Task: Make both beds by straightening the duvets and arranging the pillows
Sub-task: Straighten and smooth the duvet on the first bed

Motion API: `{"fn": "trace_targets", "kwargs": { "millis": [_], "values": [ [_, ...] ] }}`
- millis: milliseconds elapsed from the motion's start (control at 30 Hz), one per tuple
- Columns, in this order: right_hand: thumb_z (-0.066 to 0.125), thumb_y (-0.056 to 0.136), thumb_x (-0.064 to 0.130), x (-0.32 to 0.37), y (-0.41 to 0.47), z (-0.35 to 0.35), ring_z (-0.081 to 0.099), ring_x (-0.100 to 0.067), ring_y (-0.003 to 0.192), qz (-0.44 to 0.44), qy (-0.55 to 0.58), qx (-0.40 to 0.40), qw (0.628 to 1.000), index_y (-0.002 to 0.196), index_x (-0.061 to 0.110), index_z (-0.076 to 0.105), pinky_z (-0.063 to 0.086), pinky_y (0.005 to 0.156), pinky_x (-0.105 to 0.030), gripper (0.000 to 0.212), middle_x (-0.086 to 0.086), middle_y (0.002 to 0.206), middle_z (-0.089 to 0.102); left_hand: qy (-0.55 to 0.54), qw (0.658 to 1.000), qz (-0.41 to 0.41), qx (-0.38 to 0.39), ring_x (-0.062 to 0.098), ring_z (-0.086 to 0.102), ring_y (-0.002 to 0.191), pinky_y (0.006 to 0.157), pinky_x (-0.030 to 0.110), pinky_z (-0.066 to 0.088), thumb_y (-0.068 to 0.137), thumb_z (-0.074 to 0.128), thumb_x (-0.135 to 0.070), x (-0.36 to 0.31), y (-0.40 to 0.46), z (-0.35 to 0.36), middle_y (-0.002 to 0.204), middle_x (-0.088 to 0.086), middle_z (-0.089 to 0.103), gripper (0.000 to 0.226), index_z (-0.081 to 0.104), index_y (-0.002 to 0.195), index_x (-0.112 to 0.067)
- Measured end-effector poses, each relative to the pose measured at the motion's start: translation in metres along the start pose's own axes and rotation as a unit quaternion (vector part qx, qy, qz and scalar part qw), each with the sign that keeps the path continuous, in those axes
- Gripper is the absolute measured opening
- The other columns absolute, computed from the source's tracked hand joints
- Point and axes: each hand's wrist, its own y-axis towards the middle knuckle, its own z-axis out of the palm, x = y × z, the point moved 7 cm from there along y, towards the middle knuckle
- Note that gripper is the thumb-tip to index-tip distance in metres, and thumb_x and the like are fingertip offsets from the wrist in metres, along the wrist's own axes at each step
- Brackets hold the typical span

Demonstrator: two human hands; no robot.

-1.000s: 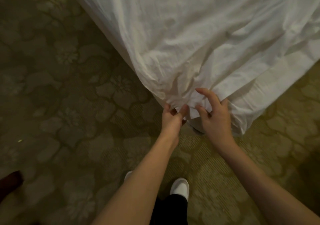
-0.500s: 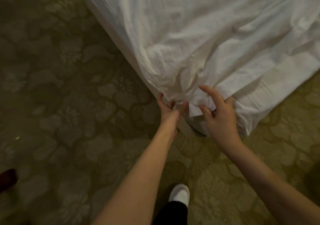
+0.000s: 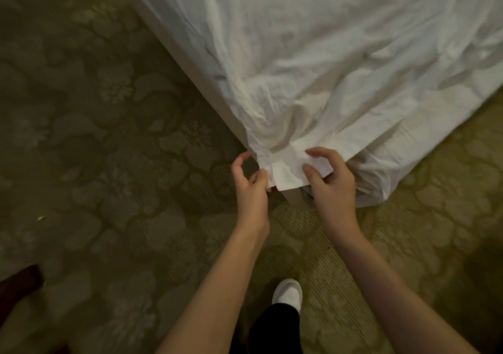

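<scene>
Two bare hands meet at the near corner of the bed, where the white duvet (image 3: pixel 340 62) hangs over the edge toward the floor. The left hand (image 3: pixel 251 187) sits at the left of the hanging corner, thumb and fingers curled; its fingertips touch the bunched fabric at the fold, though I cannot tell whether cloth is actually pinched between them. The right hand (image 3: pixel 330 185) is just beside it, thumb on top of the folded flap and fingers curled beneath, gripping that corner of the duvet. The fabric gathers into creases above both hands and lies rumpled across the top of the bed, with the right side draping low and touching the patterned carpet (image 3: pixel 109 163). Below, a white shoe (image 3: pixel 288 293) stands on the carpet between the two forearms. At the lower left edge, something dark red (image 3: pixel 20 278) pokes in, too cut off to name.
</scene>
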Motion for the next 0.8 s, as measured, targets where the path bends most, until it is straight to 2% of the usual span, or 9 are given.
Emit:
{"fn": "trace_targets", "kwargs": {
  "millis": [67, 167, 200, 333, 467, 600, 700, 800],
  "values": [
    [0.062, 0.089, 0.008, 0.007, -0.003, 0.004, 0.056, -0.010, 0.092, 0.017, 0.010, 0.011, 1.000, 0.100, 0.030, 0.061, 0.045, 0.075, -0.021, 0.024, 0.014, 0.100, 0.060, -0.010, 1.000, -0.024, -0.002, 0.021, 0.062, 0.097, 0.073, 0.028, 0.052, 0.094, 0.048, 0.001, 0.000, -0.004, -0.001, 0.118, 0.016, 0.061, 0.045, 0.044, 0.124, -0.031],
    [0.059, 0.090, 0.004, 0.010, -0.013, 0.011, 0.054, 0.007, 0.094, 0.029, -0.009, 0.035, 0.999, 0.101, 0.026, 0.062, 0.041, 0.076, -0.004, 0.025, 0.016, 0.102, 0.059, -0.007, 0.998, -0.059, -0.015, 0.018, 0.064, 0.088, 0.060, 0.020, 0.052, 0.091, 0.053, 0.006, 0.009, -0.019, -0.004, 0.109, 0.015, 0.063, 0.044, 0.046, 0.116, -0.030],
    [0.058, 0.090, 0.004, 0.009, -0.017, 0.011, 0.053, 0.010, 0.094, 0.033, -0.016, 0.035, 0.999, 0.101, 0.025, 0.062, 0.039, 0.076, -0.002, 0.025, 0.017, 0.101, 0.060, -0.019, 0.997, -0.073, -0.021, 0.018, 0.064, 0.086, 0.059, 0.020, 0.052, 0.090, 0.054, 0.007, 0.012, -0.025, -0.006, 0.105, 0.014, 0.063, 0.045, 0.046, 0.117, -0.028],
    [0.060, 0.089, 0.004, 0.001, -0.030, -0.002, 0.055, -0.004, 0.081, 0.073, 0.014, -0.002, 0.997, 0.096, 0.026, 0.064, 0.042, 0.064, -0.007, 0.024, 0.010, 0.096, 0.062, -0.044, 0.995, -0.089, -0.018, 0.017, 0.067, 0.085, 0.061, 0.022, 0.053, 0.088, 0.058, 0.006, 0.015, -0.040, -0.006, 0.100, 0.013, 0.065, 0.045, 0.044, 0.119, -0.024],
    [0.064, 0.086, 0.006, 0.006, -0.043, -0.009, 0.049, -0.012, 0.064, 0.103, 0.058, -0.024, 0.993, 0.088, 0.030, 0.065, 0.042, 0.058, -0.021, 0.025, -0.003, 0.079, 0.060, -0.018, 0.997, -0.078, -0.017, 0.012, 0.068, 0.079, 0.063, 0.021, 0.053, 0.087, 0.060, 0.004, 0.011, -0.052, -0.007, 0.095, 0.009, 0.067, 0.044, 0.045, 0.119, -0.022],
    [0.064, 0.086, 0.004, 0.029, -0.048, -0.007, 0.050, -0.014, 0.065, 0.094, 0.081, -0.007, 0.992, 0.089, 0.027, 0.066, 0.044, 0.058, -0.022, 0.024, -0.007, 0.079, 0.059, 0.016, 0.995, -0.094, -0.011, 0.015, 0.066, 0.089, 0.082, 0.030, 0.054, 0.087, 0.061, 0.003, 0.015, -0.071, -0.002, 0.099, 0.007, 0.067, 0.039, 0.053, 0.119, -0.018],
    [0.063, 0.087, 0.004, 0.043, -0.050, 0.003, 0.051, -0.013, 0.063, 0.087, 0.087, 0.019, 0.992, 0.089, 0.026, 0.067, 0.044, 0.057, -0.022, 0.022, -0.007, 0.077, 0.059, 0.036, 0.995, -0.092, -0.009, 0.011, 0.066, 0.086, 0.078, 0.025, 0.054, 0.088, 0.061, 0.001, 0.016, -0.083, 0.001, 0.097, 0.003, 0.069, 0.030, 0.061, 0.114, -0.014],
    [0.063, 0.087, 0.005, 0.053, -0.055, 0.014, 0.054, -0.014, 0.067, 0.083, 0.084, 0.038, 0.992, 0.087, 0.026, 0.068, 0.045, 0.061, -0.024, 0.022, -0.002, 0.075, 0.063, 0.072, 0.993, -0.092, 0.030, 0.007, 0.064, 0.079, 0.073, 0.022, 0.052, 0.093, 0.054, 0.000, 0.017, -0.083, 0.003, 0.087, -0.003, 0.067, 0.023, 0.063, 0.113, -0.009]
  ]
}}
